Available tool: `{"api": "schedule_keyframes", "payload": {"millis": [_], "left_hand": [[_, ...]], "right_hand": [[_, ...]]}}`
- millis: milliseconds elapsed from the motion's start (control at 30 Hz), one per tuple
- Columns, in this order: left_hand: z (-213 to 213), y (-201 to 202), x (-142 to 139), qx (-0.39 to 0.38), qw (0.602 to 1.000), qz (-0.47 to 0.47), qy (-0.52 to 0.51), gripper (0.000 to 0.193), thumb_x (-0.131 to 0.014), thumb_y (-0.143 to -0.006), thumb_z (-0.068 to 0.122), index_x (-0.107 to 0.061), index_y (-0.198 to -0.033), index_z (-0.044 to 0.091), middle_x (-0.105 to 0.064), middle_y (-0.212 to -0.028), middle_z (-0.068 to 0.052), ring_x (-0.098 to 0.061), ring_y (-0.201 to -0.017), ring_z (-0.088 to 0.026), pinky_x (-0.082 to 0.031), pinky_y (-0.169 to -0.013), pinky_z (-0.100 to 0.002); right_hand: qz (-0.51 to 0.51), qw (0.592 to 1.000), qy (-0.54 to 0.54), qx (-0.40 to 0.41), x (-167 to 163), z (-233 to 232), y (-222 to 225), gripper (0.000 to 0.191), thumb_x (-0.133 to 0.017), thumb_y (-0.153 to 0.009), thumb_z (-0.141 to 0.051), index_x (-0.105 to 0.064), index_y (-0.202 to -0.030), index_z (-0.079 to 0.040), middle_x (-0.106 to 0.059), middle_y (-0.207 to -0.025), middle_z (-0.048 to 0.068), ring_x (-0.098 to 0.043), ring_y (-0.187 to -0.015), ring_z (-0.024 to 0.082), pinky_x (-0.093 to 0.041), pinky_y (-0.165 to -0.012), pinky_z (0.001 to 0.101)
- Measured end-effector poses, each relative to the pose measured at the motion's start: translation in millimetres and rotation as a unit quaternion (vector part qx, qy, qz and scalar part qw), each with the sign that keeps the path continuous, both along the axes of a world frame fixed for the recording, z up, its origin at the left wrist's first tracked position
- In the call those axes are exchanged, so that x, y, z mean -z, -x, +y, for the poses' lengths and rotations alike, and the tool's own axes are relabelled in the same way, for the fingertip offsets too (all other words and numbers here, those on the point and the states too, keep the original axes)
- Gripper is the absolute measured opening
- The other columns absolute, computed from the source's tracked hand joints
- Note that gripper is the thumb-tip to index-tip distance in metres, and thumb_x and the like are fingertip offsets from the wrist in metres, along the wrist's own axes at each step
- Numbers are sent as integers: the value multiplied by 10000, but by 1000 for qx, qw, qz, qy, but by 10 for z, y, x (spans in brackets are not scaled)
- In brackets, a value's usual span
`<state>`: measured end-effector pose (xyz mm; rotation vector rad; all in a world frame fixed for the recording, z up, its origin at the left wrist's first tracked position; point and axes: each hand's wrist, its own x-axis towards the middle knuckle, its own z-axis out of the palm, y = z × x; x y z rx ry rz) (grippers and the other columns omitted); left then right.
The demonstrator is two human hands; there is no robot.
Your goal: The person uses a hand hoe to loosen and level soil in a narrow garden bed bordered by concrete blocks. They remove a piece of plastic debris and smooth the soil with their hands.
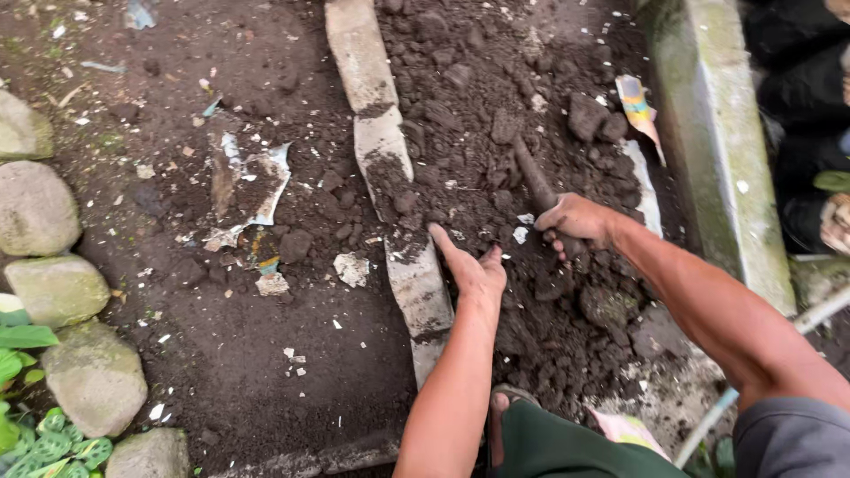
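Note:
My right hand (574,219) is closed around the dark handle of a digging tool (531,174) whose far end is buried in a heap of clumpy dark soil (496,106). My left hand (474,265) lies open and palm down on the soil, beside a long pale concrete strip (381,142) that runs from the top toward me and is partly covered with earth. My foot in a sandal (502,416) shows at the bottom, near my green trousers.
Rounded grey stones (40,208) and green leaves line the left edge. Torn plastic and paper scraps (248,186) lie on the dirt. A mossy concrete kerb (722,133) runs along the right, with another person's dark clothing beyond it. A thin pale pipe (819,310) crosses the lower right.

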<state>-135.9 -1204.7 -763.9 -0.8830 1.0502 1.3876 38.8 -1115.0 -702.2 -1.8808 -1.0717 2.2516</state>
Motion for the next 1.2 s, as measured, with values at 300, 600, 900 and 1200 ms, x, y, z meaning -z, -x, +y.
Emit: {"api": "schedule_keyframes", "payload": {"millis": [300, 600, 900, 1200], "left_hand": [[-113, -143, 115, 82, 992, 37, -85, 974, -637, -805, 784, -338, -1565, 253, -370, -1608, 8, -327, -1490, -262, -159, -1195, -600], [-209, 197, -710, 67, 959, 78, -265, 734, -465, -922, 739, -549, -1429, 216, -603, -1371, 23, -578, -1201, -197, -469, -866, -433], [-301, 1641, -1784, -1, 965, 217, -149, 785, -431, -1009, 722, -253, -1635, 283, -465, -1372, -37, -502, -1280, -329, -392, -1184, -539], [-693, 90, -754, 191, 981, -8, 7, 1037, -537, -770, 813, -378, -1608, 224, -420, -1574, -104, -349, -1368, -301, -285, -1221, -522]], "right_hand": [[52, 992, -18, 110, -210, -1475, -18, 158, -680, -838, -74, -528, -876, -51, -592, -594, 63, -549, -412, 168, -522, -377, 350], [41, 980, -177, 78, -855, -1769, 568, 237, -655, -796, -53, -573, -1010, 7, -594, -576, 109, -563, -404, 200, -462, -373, 367], [-16, 909, -409, 84, -942, -662, 1434, 343, -682, -897, -238, -562, -1149, -38, -641, -830, 86, -598, -602, 141, -501, -484, 322], [34, 942, -195, 271, -571, 792, 1244, 179, -628, -920, -133, -726, -984, 3, -638, -685, 65, -525, -449, 118, -503, -394, 294]]}}
